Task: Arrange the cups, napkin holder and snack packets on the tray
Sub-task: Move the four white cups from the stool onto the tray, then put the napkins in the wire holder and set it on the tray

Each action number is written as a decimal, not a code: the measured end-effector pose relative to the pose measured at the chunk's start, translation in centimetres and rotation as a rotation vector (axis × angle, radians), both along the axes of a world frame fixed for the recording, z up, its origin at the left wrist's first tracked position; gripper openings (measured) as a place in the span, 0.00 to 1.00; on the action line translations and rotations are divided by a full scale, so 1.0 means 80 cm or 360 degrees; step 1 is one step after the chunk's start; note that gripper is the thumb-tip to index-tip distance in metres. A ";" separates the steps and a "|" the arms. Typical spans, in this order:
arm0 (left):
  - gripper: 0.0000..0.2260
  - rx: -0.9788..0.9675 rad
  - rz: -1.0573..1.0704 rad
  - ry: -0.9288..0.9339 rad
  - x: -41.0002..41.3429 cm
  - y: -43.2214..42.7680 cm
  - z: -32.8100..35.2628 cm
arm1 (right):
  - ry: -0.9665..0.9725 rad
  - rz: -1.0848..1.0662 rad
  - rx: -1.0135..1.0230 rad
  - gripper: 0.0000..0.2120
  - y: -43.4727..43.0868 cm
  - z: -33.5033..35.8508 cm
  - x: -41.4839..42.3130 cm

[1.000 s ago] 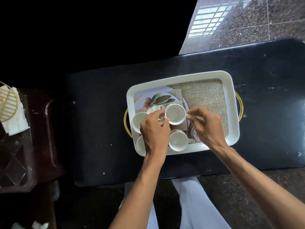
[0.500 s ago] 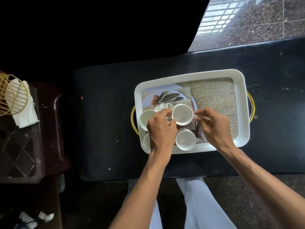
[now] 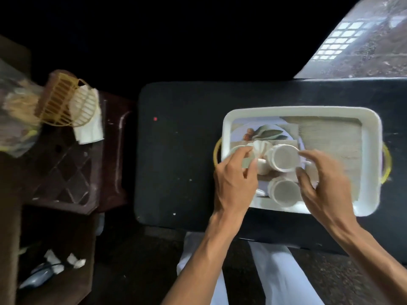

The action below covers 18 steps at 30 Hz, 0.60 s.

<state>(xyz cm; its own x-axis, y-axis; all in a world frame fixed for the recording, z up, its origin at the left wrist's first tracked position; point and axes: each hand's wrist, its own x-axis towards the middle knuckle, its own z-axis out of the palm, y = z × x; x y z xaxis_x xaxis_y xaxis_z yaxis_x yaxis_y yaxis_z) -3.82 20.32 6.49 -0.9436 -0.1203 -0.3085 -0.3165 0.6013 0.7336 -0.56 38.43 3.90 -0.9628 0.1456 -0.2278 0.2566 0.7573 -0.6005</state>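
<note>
A white rectangular tray with rounded corners and thin yellow handles at both short ends sits on a black table. Its floor shows a burlap-like weave on the right part and a printed picture of leaves on the left part.

White cups stand bunched in the tray's left half. The upper cup is round, open side up, with a pale grey inside. The lower cup looks the same and sits just beside it, near the tray's front wall. A third cup shows only as a sliver of rim at the tray's left wall, mostly hidden by the left hand. Between it and the upper cup lies a white ribbed piece, too blurred to identify.

The left hand hangs over the tray's left edge with fingers curled and drawn close together; whether they pinch anything cannot be told through the blur. The right hand has thumb and forefinger spread apart around the right side of the upper cup, where its handle is; actual contact is unclear.

Well to the left, on a dark brown side table, stands the napkin holder, a yellow wire frame with curved ribs, tilted, with white napkins sticking out of it. At the far left edge there is a clear packet, heavily blurred
</note>
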 end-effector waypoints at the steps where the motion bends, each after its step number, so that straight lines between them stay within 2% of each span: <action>1: 0.12 0.0028 0.0027 0.0022 0.002 -0.012 0.002 | 0.0054 0.0027 -0.0008 0.18 -0.012 0.004 0.000; 4: 0.12 0.0029 0.0071 0.0084 0.009 -0.056 0.005 | 0.0189 0.0161 -0.0036 0.17 -0.055 0.010 -0.002; 8: 0.14 -0.0040 0.0181 0.0223 0.015 -0.130 0.008 | 0.0209 0.0334 -0.0061 0.22 -0.127 0.014 -0.010; 13: 0.16 -0.0352 0.0321 0.0400 0.018 -0.233 0.017 | 0.0166 0.0513 0.0096 0.30 -0.230 0.017 -0.027; 18: 0.20 -0.0620 0.0341 0.0408 0.005 -0.350 0.020 | 0.0100 0.0747 0.0324 0.37 -0.340 0.024 -0.054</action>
<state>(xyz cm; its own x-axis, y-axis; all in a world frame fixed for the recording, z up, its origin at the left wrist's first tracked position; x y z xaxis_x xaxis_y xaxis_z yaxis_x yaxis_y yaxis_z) -3.46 -7.69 8.11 -0.9247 -0.3791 0.0359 -0.3018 0.7871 0.5380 -4.85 11.23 5.80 -0.9460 -0.2701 -0.1794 -0.1708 0.8854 -0.4323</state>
